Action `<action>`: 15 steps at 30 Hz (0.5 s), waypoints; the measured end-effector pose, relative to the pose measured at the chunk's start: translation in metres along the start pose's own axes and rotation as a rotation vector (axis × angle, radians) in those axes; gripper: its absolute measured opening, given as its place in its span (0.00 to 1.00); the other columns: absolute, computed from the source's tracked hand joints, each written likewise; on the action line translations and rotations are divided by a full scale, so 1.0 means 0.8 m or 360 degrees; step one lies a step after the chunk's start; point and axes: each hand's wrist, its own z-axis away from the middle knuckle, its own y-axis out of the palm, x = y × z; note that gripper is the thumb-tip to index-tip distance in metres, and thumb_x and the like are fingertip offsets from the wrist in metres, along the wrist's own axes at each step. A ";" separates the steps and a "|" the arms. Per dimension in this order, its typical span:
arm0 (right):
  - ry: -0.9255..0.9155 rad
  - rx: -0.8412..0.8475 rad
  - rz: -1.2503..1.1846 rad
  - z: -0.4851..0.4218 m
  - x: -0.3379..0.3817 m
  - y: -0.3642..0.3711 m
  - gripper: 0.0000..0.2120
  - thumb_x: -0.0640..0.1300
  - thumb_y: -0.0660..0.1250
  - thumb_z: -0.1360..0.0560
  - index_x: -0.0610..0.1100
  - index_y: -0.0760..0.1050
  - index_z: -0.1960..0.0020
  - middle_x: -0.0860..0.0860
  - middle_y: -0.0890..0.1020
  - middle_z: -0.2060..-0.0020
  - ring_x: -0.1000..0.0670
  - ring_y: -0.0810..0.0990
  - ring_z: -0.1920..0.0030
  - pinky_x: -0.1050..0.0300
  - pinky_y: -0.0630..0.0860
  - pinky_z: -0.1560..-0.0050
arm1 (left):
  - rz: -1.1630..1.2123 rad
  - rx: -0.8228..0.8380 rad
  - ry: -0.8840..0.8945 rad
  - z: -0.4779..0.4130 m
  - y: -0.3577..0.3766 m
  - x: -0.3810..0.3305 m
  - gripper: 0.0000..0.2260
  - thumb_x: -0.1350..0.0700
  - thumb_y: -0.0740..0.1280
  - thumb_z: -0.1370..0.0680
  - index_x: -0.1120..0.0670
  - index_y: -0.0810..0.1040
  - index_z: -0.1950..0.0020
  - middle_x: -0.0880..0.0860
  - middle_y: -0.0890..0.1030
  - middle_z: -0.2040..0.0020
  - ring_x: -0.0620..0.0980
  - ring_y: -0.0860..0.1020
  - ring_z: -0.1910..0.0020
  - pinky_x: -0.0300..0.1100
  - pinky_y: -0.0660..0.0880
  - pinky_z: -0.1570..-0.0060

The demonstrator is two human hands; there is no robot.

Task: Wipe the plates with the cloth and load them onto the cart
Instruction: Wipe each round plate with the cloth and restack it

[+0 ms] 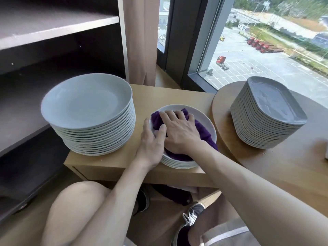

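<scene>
While the tabletop (110, 162) carries a tall stack (88, 110) left of the small stack (179, 164), the cloth (204, 132) is pressed onto the small stack's top plate (207, 125) by the right hand (179, 128), grip spread flat. That plate's left rim is pinched by the left hand (150, 141), judged the nearer for lifting.

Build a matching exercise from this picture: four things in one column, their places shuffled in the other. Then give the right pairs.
Things
1. tall stack of round plates
2. stack of squarish grey plates
3. purple cloth
4. left hand

Places
A. under the right hand, in the top plate of the low stack
B. on the rounded table at the right
C. gripping the rim of the low stack
D. on the left end of the wooden cabinet, beside the dark shelves

Pairs: 1-D, 2-B, 3-A, 4-C
</scene>
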 end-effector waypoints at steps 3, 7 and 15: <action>-0.0047 0.0025 -0.0120 0.010 0.007 -0.004 0.29 0.65 0.47 0.21 0.52 0.63 0.26 0.54 0.71 0.27 0.45 0.64 0.27 0.38 0.60 0.34 | 0.0050 0.0002 -0.0043 -0.001 -0.002 -0.001 0.35 0.37 0.57 0.20 0.52 0.53 0.18 0.54 0.68 0.24 0.50 0.69 0.27 0.49 0.67 0.27; -0.0128 0.0056 -0.0232 0.033 0.007 -0.013 0.23 0.63 0.49 0.19 0.56 0.69 0.31 0.59 0.74 0.31 0.48 0.66 0.29 0.41 0.61 0.34 | -0.0032 -0.0003 -0.0125 0.000 -0.005 0.002 0.34 0.36 0.55 0.17 0.49 0.46 0.17 0.55 0.58 0.18 0.51 0.61 0.22 0.43 0.61 0.30; -0.0106 -0.0047 -0.0178 0.076 0.006 -0.030 0.17 0.60 0.56 0.24 0.55 0.75 0.42 0.58 0.79 0.50 0.50 0.73 0.41 0.46 0.66 0.37 | -0.0035 -0.0151 -0.0055 0.004 -0.020 -0.001 0.16 0.48 0.61 0.16 0.50 0.72 0.29 0.45 0.79 0.39 0.47 0.77 0.38 0.37 0.74 0.45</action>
